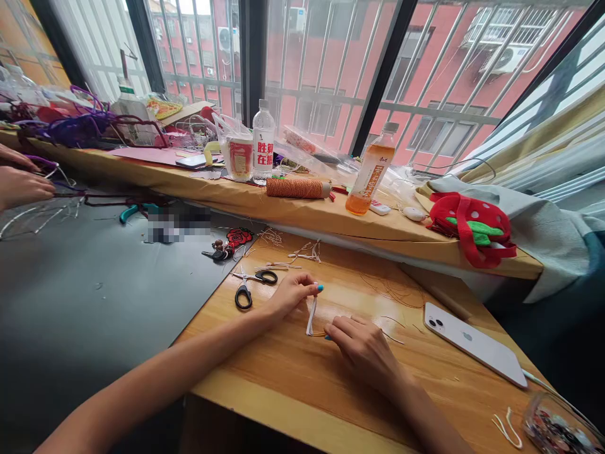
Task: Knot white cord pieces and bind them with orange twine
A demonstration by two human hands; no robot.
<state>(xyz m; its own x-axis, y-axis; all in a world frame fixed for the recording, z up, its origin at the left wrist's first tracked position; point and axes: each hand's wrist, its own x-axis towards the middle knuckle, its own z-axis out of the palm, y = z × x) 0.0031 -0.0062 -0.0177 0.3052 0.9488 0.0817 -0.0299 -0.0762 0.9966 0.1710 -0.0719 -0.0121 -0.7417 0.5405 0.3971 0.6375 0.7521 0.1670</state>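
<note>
My left hand (296,294) is closed in a pinch on the upper end of a folded white cord (311,316), just above the wooden table (265,372). Lower down, an orange-brown thread (317,334) runs from the cord's bottom end to the fingers of my right hand (362,343). That hand is curled, palm down, closed on the thread. Black-handled scissors (243,296) lie spread to the left of my left hand. Several cut white cord pieces (307,255) are strewn behind it.
A white phone (472,343) with a cable lies at the right, near a clear container of beads (562,425). On the ledge stand an orange thread spool (297,188), a tea bottle (373,167) and a water bottle (263,142). Another person's hands (21,180) work at far left.
</note>
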